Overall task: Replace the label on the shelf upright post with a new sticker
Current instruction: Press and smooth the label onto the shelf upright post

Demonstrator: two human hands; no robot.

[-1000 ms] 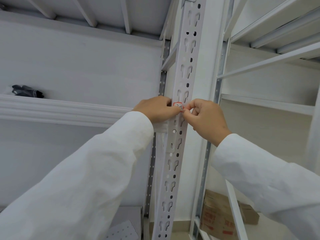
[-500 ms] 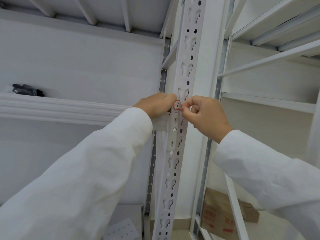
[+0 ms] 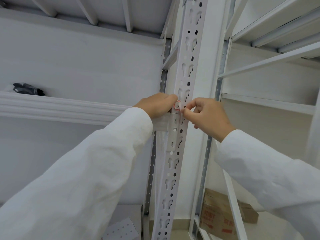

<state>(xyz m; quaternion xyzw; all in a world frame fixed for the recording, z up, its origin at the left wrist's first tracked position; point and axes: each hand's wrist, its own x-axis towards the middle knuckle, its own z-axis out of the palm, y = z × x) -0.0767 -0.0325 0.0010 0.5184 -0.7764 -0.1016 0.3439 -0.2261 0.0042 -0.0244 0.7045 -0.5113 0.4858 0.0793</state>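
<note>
The label (image 3: 177, 106) on the upright post (image 3: 183, 70) has been lifted at its right edge since 0.5 s ago, pinched by the right hand (image 3: 206, 116); the left hand (image 3: 156, 105) is curled against the post, its hold unclear. Peeling is judged underway.

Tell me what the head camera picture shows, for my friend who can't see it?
Two hands in white sleeves work on a small red-edged white sticker on a white perforated metal shelf post: the left hand rests against the post beside the sticker, and the right hand pinches its edge. A brown cardboard box sits low on the right.
</note>
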